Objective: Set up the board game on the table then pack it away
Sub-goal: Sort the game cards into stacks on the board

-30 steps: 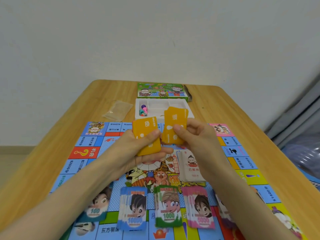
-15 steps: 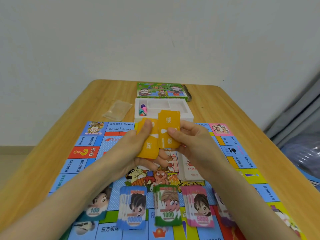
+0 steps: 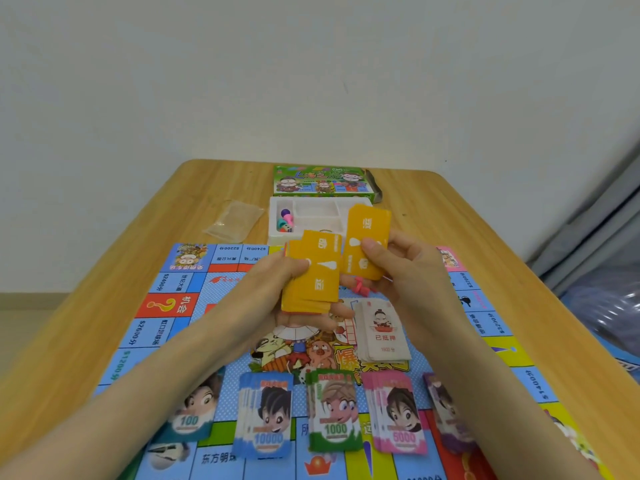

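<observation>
Cards [image 3: 313, 271] sit clamped in left grip [image 3: 270, 289]; right grip [image 3: 408, 268] pinches second bunch [image 3: 367, 226] beside.

Bare left forearm [image 3: 138, 393], bare right forearm [image 3: 502, 393]

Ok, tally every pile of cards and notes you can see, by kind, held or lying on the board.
Paper play-money stacks: 5 (teal 100, blue 10000, green 1000, pink 5000, purple, partly hidden by an arm)
Orange card bundles, held up: 2
Grey-white card pile: 1
Total: 8
</observation>
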`<state>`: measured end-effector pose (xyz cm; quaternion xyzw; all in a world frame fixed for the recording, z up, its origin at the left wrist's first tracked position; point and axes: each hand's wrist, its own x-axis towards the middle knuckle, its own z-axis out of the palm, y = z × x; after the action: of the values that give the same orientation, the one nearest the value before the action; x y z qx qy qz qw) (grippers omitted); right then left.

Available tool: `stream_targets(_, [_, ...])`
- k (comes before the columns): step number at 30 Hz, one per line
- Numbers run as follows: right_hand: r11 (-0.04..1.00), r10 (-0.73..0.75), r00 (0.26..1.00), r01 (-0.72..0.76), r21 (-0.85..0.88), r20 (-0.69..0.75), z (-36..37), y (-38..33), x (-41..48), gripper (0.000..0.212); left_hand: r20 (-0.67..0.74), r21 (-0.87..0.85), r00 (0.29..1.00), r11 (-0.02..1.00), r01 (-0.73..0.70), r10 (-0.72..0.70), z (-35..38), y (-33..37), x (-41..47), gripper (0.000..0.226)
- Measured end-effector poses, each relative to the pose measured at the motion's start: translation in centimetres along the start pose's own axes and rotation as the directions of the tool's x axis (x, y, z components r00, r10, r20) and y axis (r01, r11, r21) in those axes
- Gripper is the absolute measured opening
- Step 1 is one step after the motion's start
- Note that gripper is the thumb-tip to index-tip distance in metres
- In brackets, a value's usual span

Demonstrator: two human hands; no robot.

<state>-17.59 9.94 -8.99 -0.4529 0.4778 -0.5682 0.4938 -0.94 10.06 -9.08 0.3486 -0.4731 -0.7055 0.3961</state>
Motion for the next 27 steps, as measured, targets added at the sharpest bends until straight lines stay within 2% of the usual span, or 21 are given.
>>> stream_targets(3, [1.0,0.006,1.0,-0.007,0.011,0.013,0.0,-0.05,0.01,0.012,-0.072,-0.018,0.997,0.999,-0.039,0.037,-0.24,0.18,0.2,0.018])
stream_targets(8, [0.999,0.027,0.993,-0.024,-0.029,0.115,0.34,0.27,-0.21,0.01,-0.107,0.022,0.991,0.997,-0.08,0.082,-0.37,0.05,0.11,0.017])
stream_targets(12, [0.995,0.005,0.997,0.003,-0.098,0.078,0.59,0.55,-0.21,0.012,-0.134,0.027,0.985,0.994,-0.105,0.108,-0.48,-0.05,0.19,0.016])
stream_targets(20, [0.994,0.012,0.998,-0.006,-0.11,0.058,0.73,0.58,-0.2,0.015,-0.088,0.021,0.991,0.995,-0.101,0.102,-0.75,-0.28,0.21,0.037])
stream_targets(27, [0.985,-0.05,0.995,0.063,-0.161,0.085,0.95,0.63,-0.45,0.01,-0.083,0.072,0.993,0.995,-0.072,0.078,-0.91,-0.46,0.4,0.041])
